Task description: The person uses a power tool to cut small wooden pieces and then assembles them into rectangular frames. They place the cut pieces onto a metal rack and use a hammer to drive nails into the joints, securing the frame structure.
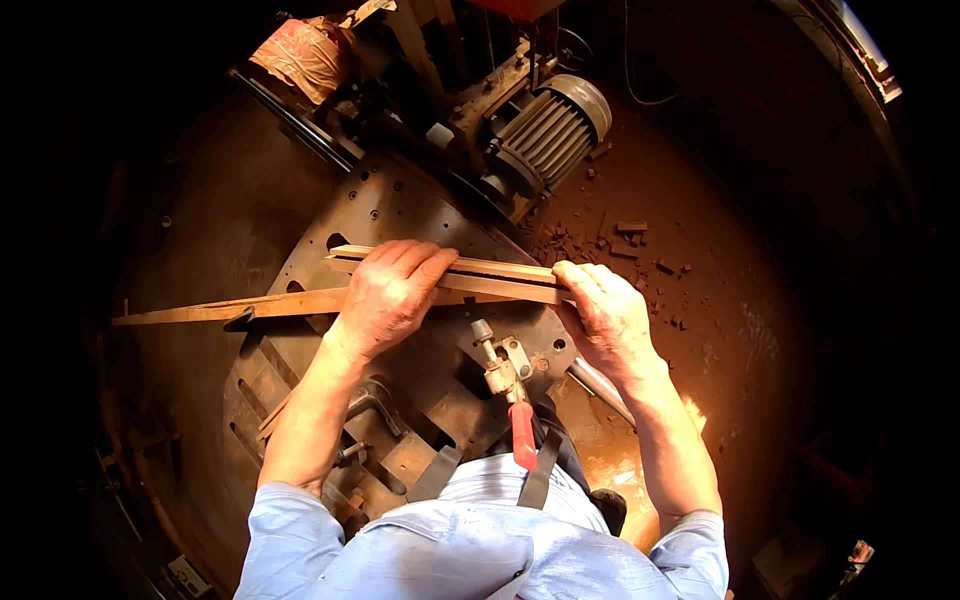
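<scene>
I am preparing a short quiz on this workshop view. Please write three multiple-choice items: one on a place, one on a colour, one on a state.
1. Where does the left hand rest?
A on the wooden strips
B on the electric motor
C on the floor

2. What colour is the toggle clamp handle?
A blue
B red
C green

3. How is the right hand?
A hanging free
B holding the clamp
C gripping the strips' end

Answers: 1 A, its palm lies flat on them; 2 B, the grip is bright red; 3 C, its fingers wrap the right end.
</scene>
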The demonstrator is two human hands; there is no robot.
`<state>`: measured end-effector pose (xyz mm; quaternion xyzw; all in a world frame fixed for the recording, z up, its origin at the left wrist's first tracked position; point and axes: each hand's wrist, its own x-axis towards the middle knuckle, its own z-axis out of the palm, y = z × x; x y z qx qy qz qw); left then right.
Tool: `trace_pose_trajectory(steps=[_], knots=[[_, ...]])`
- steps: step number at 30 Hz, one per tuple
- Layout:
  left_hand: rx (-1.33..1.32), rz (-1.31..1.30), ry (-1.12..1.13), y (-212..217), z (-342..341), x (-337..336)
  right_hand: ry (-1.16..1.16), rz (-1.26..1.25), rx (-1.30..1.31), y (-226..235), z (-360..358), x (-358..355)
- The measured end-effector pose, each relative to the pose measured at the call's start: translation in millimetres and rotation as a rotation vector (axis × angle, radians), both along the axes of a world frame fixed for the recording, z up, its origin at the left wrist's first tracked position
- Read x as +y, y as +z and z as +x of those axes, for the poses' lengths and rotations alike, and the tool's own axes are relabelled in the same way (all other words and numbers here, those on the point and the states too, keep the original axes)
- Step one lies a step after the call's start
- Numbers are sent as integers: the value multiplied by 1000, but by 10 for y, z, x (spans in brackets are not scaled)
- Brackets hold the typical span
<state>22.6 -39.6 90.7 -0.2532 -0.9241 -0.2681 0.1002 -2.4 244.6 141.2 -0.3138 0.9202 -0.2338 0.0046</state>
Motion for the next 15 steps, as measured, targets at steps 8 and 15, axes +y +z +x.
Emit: trace_pose_trajectory(steps=[8,15], knots=[[-240,130,212,-589,36,1,-641,-332,-378,-506,606,726],[-407,180,196,-919,-28,26,-972,-574,-934,-965,1535,760]])
